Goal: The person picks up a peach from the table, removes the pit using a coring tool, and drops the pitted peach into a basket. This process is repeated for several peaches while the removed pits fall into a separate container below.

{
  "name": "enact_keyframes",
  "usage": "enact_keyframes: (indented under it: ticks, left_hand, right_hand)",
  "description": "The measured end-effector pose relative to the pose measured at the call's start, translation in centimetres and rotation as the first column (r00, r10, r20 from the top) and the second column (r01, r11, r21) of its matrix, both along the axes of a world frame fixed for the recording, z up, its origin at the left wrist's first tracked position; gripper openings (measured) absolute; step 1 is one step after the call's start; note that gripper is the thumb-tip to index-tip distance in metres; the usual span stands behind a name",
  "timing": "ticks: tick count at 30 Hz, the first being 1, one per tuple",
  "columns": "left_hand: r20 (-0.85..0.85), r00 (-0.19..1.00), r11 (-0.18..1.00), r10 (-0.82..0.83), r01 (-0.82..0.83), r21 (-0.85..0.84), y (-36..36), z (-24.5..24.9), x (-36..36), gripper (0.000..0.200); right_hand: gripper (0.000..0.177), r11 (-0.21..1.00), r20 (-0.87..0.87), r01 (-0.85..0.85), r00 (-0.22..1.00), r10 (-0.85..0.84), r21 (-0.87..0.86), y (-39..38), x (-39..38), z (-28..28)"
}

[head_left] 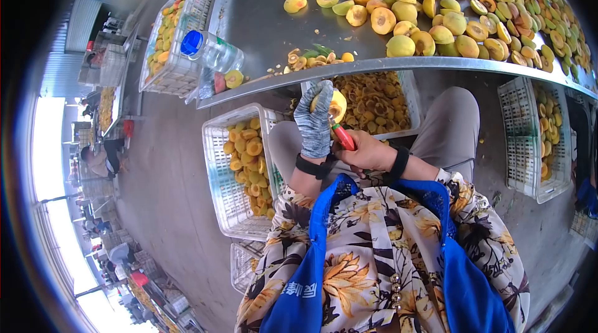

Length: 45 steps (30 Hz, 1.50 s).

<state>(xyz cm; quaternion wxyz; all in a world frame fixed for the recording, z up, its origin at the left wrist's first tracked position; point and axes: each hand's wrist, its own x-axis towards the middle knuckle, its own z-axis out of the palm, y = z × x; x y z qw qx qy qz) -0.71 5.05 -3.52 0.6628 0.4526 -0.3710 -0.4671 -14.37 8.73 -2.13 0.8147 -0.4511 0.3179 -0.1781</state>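
My left hand point(313, 120), in a grey knit glove, is closed around a yellow peach half point(338, 106) just below the table's front edge. My right hand point(369, 152) is bare and grips a red-handled pitting tool point(344, 137). The tool's short metal end meets the fruit, and its exact shape is too small to tell. Under both hands, between my knees, a white crate point(411, 99) holds many peach pieces. A second white crate point(215, 174) with peach halves stands on the floor by my left leg.
Halved peaches point(430, 28) cover the right side of the metal table point(268, 15). A water bottle with a blue cap point(215, 51) lies at its left corner, beside fruit pieces point(233, 78). More fruit-filled crates stand at left point(187, 81) and right point(522, 146). Other people work far left.
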Motion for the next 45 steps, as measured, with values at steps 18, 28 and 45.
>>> enact_keyframes:
  ticks: [18,28,45]
  left_hand:
    - [-0.029,1.0,0.988,0.005,0.0,0.156,-2.2,-1.4,-0.5,0.028]
    - [-0.587,0.805,0.805,0.09,0.289,0.519,-4.0,-2.4,0.9,0.044]
    - [0.588,0.807,0.996,0.052,-0.086,0.03,-4.1,2.9,11.9,0.027]
  right_hand:
    - [0.013,0.815,0.381,-0.135,0.918,-0.112,0.564,-1.7,-1.0,-1.9]
    - [0.013,0.918,0.707,-0.082,0.666,-0.239,0.387,-3.2,-4.9,-1.5]
    - [0.03,0.91,-0.241,0.302,0.896,-0.373,-0.283,-4.6,-5.5,-5.1]
